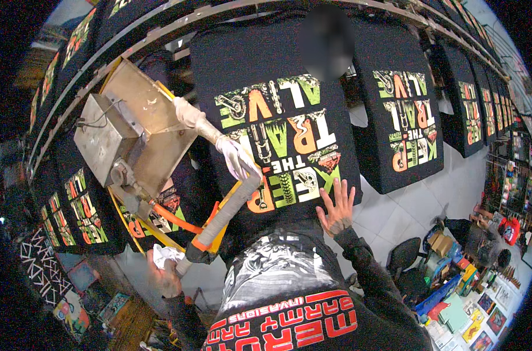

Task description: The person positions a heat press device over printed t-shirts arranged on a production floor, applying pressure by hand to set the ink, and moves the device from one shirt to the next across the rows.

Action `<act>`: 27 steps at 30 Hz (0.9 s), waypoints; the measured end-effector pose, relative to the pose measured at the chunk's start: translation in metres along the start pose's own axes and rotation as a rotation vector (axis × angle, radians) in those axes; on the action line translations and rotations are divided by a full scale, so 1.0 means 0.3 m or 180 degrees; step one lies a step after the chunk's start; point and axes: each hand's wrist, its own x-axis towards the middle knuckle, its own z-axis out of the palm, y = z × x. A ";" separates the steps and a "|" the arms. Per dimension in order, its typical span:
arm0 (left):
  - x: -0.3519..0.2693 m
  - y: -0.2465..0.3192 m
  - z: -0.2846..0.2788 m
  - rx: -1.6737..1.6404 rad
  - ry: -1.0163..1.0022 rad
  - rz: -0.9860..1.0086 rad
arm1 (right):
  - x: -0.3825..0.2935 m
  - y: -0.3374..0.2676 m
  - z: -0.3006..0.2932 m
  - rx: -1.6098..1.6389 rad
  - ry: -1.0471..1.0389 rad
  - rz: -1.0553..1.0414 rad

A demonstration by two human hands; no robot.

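A black T-shirt [248, 48] with a large orange, green and white print lies flat before me. My right hand [338, 208] rests on it palm down, fingers spread, at the print's near right corner. Blurred at the lower left, my left hand [166, 274] is closed around a bunched white cloth [167, 254] beside the yellow frame. Whether the cloth is tied to the frame I cannot tell. A metal heater-like unit [112, 140] with a yellow frame stands tilted over the left side. Its grey-wrapped bar [230, 208] crosses the shirt's left edge, and white wrapping [237, 158] covers another part.
More printed black shirts [406, 171] line both sides, and a long rail [266, 11] curves behind them. An orange hose [176, 217] runs from the unit. At the right are an office chair [404, 252], a cluttered table [463, 316] and another person [485, 237].
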 end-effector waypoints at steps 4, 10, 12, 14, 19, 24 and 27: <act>0.008 0.005 -0.002 0.0062 -0.0115 0.0032 | 0.060 -0.041 -0.011 -0.0181 -0.0241 -0.0510; 0.000 0.002 0.007 -0.0051 -0.0011 0.0113 | 0.219 -0.123 -0.043 0.0180 -0.0403 -0.0468; 0.004 0.008 -0.001 0.0228 -0.0004 0.0141 | 0.271 -0.149 -0.040 0.0255 -0.0452 -0.0416; 0.000 0.032 0.019 0.0217 -0.0015 0.0262 | 0.312 -0.153 -0.020 0.0223 -0.0404 -0.0428; -0.009 0.058 0.029 0.0414 -0.0005 0.0328 | 0.322 -0.132 -0.013 0.0161 -0.0511 -0.0474; -0.006 0.032 0.019 0.0382 0.0018 0.0314 | 0.303 -0.121 0.005 0.0007 -0.0480 -0.0401; -0.021 0.049 0.042 -0.0259 0.0122 0.0069 | 0.326 -0.162 0.038 0.0067 -0.0496 -0.0477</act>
